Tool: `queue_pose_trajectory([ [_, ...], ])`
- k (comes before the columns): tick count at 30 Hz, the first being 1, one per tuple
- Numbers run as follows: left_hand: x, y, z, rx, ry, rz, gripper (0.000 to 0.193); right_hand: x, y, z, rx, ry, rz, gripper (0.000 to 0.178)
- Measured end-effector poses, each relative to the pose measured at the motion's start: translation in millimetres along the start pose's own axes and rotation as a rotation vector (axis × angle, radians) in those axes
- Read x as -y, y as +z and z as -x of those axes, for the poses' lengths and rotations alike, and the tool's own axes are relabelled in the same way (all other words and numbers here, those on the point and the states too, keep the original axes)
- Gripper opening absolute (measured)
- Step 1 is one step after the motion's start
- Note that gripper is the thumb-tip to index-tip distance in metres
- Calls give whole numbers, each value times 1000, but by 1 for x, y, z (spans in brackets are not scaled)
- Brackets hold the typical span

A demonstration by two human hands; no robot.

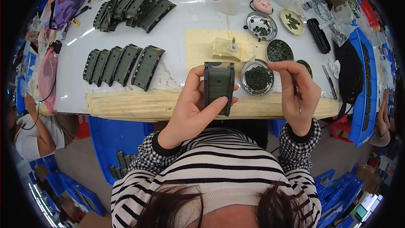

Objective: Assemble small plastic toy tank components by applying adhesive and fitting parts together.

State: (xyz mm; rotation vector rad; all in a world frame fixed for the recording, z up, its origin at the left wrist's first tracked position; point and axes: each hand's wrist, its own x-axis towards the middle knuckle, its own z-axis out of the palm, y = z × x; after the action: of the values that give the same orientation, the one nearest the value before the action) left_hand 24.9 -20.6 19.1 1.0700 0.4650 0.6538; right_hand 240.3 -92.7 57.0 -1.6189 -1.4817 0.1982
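My left hand (185, 112) is wrapped round a dark green ribbed plastic piece (219, 85), thumb across its face, held upright over the table's front edge. To its right, my right hand (298, 95) is closed in a pinch, its fingertips by the rim of a round metal dish (244, 85). That dish holds a heap of small dark green parts (258, 78). A thin shiny sliver shows by the right palm, but what the fingers hold is too small to make out. Behind the held piece stands a tape-covered block (225, 50) with a short metal pin on top.
Matching green pieces lie in a row (114, 65) and a pile (133, 8) at left. More dishes of small parts (279, 50) stand at right, near a black case (318, 36), a pen-like tool (329, 82) and a white squeeze bottle (230, 2). Blue crates (101, 143) flank the table.
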Motion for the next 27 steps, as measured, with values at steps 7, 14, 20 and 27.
queue_pose_trajectory([
  [7,3,13,2,6,-43,245,48,24,29,5,90,-238,-151,18],
  [14,19,0,6,62,-1,324,21,37,47,15,87,-188,-167,29],
  [20,17,-1,4,-29,136,94,19,37,48,10,32,-320,-95,31],
  [27,17,-4,5,-104,155,-29,18,26,41,5,141,-548,102,37],
])
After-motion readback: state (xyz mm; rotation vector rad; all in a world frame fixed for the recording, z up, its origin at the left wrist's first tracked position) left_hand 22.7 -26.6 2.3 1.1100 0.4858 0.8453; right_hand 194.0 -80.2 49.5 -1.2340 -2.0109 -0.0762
